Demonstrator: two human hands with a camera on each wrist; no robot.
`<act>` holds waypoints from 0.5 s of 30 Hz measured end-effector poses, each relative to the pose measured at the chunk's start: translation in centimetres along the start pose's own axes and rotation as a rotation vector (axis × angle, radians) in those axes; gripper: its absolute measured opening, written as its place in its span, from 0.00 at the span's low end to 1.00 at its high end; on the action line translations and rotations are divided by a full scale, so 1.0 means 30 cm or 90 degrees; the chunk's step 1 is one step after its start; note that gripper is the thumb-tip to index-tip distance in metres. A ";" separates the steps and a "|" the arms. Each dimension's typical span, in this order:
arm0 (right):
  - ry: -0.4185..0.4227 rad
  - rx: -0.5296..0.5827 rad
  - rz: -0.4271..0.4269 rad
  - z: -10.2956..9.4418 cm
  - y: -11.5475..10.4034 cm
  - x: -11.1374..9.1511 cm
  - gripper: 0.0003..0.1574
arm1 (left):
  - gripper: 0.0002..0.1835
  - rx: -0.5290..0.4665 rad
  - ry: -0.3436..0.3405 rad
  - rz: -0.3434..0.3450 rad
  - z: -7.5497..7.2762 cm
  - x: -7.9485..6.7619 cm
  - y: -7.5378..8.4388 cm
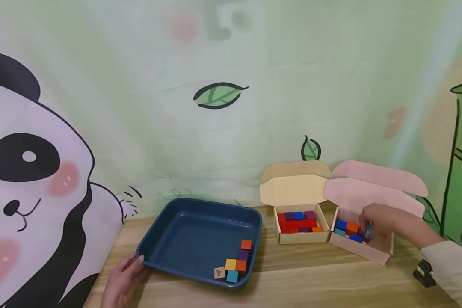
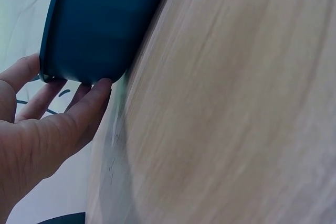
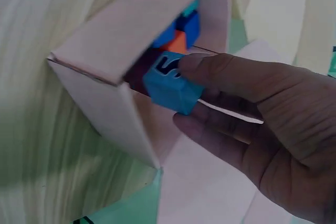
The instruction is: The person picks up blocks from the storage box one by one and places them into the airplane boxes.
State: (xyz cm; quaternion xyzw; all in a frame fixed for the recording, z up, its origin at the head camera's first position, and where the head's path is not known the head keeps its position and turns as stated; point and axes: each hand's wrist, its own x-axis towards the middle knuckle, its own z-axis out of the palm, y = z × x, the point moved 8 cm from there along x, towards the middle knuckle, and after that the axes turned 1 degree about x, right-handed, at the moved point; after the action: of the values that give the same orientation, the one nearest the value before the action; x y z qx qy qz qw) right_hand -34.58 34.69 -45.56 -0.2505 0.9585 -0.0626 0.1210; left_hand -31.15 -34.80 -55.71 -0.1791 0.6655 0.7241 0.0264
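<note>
My right hand (image 1: 383, 220) pinches a light blue cube (image 3: 173, 82) between thumb and fingers, over the pink box (image 1: 363, 250). A dark curved character marks the cube's upper face. Inside that box lie blue cubes (image 1: 341, 224) and an orange cube (image 1: 353, 228), partly hidden by the hand. At the near left corner of a dark blue tray (image 1: 185, 273), my left hand (image 1: 124, 278) touches the rim and outer wall with extended fingers (image 2: 86, 106). Several coloured cubes, among them a yellow cube (image 1: 230, 264), and a plain wooden cube (image 1: 219, 273) stand at the tray's near right.
Left of the pink box stands a cream box (image 1: 304, 238), lid raised, with mostly red cubes (image 1: 291, 224). A small black object (image 1: 424, 273) lies by the right sleeve (image 1: 450, 265). Behind the wooden table (image 1: 292, 282) hangs a printed cloth (image 1: 158, 128).
</note>
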 end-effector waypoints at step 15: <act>0.026 0.101 -0.029 0.056 -0.015 0.020 0.17 | 0.41 0.000 -0.004 -0.011 0.009 0.007 0.001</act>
State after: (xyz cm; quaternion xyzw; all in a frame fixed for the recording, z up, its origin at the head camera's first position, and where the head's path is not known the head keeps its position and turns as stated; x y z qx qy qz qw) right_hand -34.43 33.90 -47.22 -0.2607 0.9467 -0.1466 0.1192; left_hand -31.42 -34.58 -55.72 -0.1824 0.6637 0.7246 0.0347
